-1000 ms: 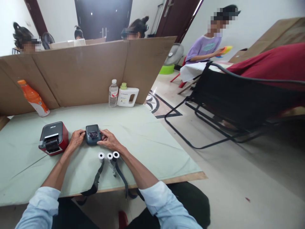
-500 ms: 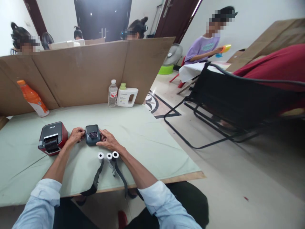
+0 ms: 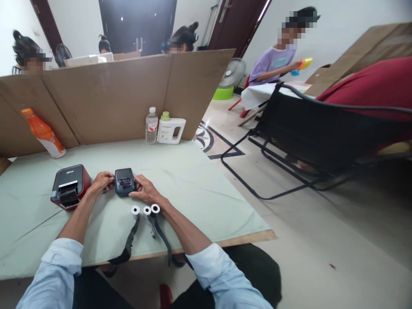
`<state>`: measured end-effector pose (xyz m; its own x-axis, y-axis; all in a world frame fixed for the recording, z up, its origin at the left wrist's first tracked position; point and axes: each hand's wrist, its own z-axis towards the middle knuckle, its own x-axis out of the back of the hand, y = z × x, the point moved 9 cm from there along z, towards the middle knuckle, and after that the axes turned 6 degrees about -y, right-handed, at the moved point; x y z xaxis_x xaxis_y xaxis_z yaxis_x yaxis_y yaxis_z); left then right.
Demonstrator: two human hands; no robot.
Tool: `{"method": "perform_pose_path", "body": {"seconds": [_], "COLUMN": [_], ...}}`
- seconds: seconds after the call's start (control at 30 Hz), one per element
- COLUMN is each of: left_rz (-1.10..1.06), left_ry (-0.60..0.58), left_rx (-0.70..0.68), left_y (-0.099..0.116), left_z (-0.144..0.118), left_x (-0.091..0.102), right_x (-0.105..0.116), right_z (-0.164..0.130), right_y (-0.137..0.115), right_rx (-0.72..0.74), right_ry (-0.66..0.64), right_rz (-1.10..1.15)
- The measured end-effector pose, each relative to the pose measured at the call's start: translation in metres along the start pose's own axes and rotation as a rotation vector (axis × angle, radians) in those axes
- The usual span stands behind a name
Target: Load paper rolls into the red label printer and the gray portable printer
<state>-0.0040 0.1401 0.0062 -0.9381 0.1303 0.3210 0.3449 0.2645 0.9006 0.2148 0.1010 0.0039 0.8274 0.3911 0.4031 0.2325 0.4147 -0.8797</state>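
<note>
A small dark grey printer point(image 3: 124, 181) rests on the pale green table point(image 3: 199, 189). My left hand point(image 3: 101, 182) grips its left side and my right hand point(image 3: 143, 189) grips its right side. Just in front of my right wrist stand three small white paper rolls point(image 3: 145, 210) in a row. A black strap point(image 3: 128, 244) runs from them over the table's near edge. A red and black printer point(image 3: 68, 186) sits to the left of my left hand.
A cardboard screen point(image 3: 112, 96) stands along the table's far side, with an orange bottle point(image 3: 43, 134), a water bottle point(image 3: 151, 125) and a white jug point(image 3: 170, 130) against it. A black folding chair point(image 3: 315, 137) stands on the floor to the right. Other people sit behind the screen and at the far right.
Both hands stay on the small grey printer. Only the camera view has shifted slightly.
</note>
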Motion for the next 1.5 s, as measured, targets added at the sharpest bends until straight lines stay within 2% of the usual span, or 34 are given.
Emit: {"method": "perform_pose_path", "body": {"seconds": [0.9, 1.5], "left_rz": [0.001, -0.076], "left_ry": [-0.027, -0.024], "left_rx": [0.044, 0.086], "left_y": [-0.0028, -0.0005], "left_z": [0.0023, -0.0046], "left_x": [0.0001, -0.0039], "right_x": [0.0000, 0.0000], "right_z": [-0.0006, -0.0005], "right_y": [-0.0015, -0.0005], "right_rx": [-0.015, -0.012], "right_ry": [-0.006, -0.011], "right_rz": [-0.021, -0.015]}}
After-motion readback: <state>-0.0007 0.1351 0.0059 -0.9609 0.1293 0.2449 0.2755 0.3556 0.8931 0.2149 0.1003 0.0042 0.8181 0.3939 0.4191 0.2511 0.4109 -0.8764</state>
